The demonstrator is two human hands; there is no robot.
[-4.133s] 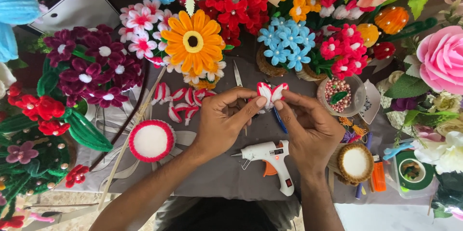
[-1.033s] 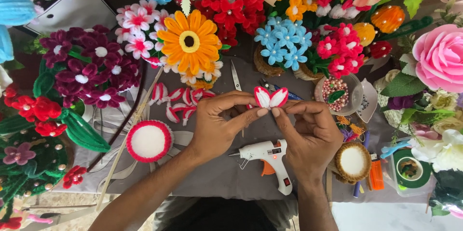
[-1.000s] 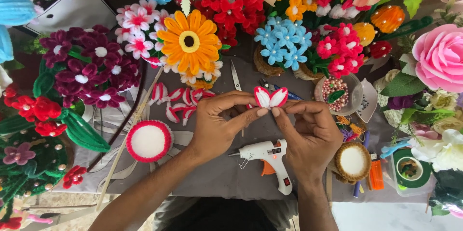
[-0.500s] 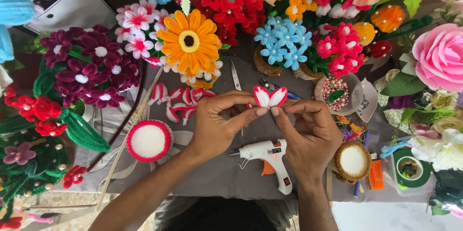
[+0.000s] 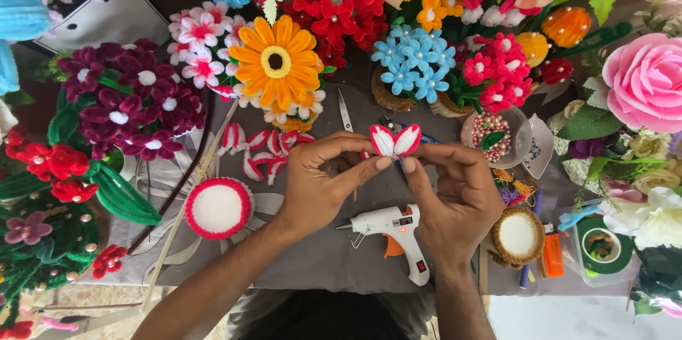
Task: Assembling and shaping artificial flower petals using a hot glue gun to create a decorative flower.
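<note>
Clearly featherweight and soft, the pair of red-edged white petals (image 5: 395,141), fuzzy wire rims around pale centres, so bendable and easily crushed out of shape; best taken low, at the joined bases, with a light pinch, never across the loops. From the head camera: held up above the grey mat (image 5: 312,255), just below the blue flower cluster (image 5: 414,63), with the left hand (image 5: 323,184) closed on the left petal's base between thumb and forefinger and the right hand (image 5: 455,194) pinching the right petal's base from below, fingertips of both nearly meeting. Directly beneath the hands, lying flat on the mat, a white glue gun (image 5: 394,230) with an orange trigger (glue likely still tacky at the joint, so pressure there seems wise). More loose red-and-white petals (image 5: 259,148) off to the left, near a round red-rimmed white disc (image 5: 218,207). Against four seconds back: petals then higher and rightward, closed together; now fanned apart, both hands lower.
</note>
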